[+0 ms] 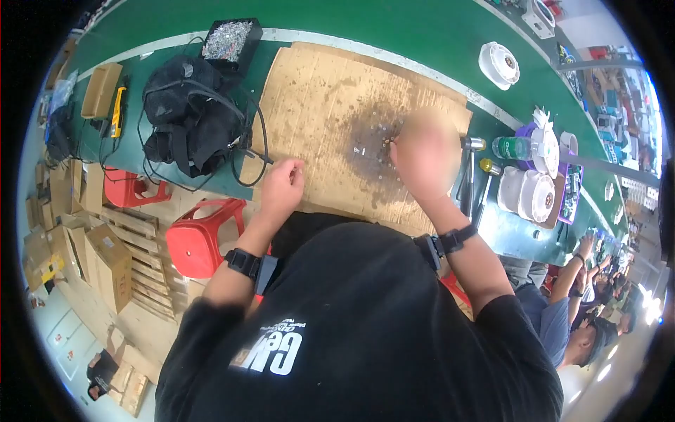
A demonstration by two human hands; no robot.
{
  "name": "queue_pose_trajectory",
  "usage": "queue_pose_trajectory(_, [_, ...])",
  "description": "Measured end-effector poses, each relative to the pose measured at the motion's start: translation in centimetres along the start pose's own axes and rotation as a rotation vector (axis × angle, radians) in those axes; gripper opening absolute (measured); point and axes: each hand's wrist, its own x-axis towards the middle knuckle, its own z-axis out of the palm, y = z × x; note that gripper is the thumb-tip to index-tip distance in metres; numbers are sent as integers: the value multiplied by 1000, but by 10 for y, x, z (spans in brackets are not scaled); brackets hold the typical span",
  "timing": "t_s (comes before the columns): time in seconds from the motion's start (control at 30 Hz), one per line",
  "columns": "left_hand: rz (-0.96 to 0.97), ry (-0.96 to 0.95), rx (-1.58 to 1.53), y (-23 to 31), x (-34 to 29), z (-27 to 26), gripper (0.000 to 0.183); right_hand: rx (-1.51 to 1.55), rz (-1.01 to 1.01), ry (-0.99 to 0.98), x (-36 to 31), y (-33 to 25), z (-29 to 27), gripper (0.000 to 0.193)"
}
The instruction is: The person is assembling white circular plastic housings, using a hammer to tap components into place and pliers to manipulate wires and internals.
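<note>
My left hand (pixel 282 186) rests as a loose fist on the near edge of a brown cardboard sheet (pixel 330 98) that covers the green workbench. Nothing shows in it. My right hand (pixel 424 156) is blurred with motion over a dark stained patch of the cardboard, fingers bunched near several small metal parts (pixel 371 149) scattered there. Whether it holds one of them is not visible. Both wrists carry black straps.
A black tray of metal screws (pixel 228 39) and a black bag with cables (pixel 190 116) lie to the left. White round housings (pixel 527 193), a bottle (pixel 512 147) and a hammer (pixel 470 165) sit to the right. Red stools (pixel 204 235) stand below. Other people work at the far right.
</note>
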Motion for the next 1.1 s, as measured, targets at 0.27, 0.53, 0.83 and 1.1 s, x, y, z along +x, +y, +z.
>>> queue_pose_trajectory(0.27, [88, -19, 28, 5, 4, -3, 16, -203, 117, -135, 15, -7, 16, 18])
queue_pose_trajectory(0.53, [77, -41, 44, -35, 0, 0, 17, -111, 151, -106, 13, -12, 29, 25])
queue_pose_trajectory(0.83, [168, -163, 73, -53, 10, 2, 17, 263, 374, 365, 7, 25, -86, 14])
queue_pose_trajectory(1.1, [83, -184, 118, -46, 20, 4, 16, -57, 503, 862, -49, 230, -276, 23])
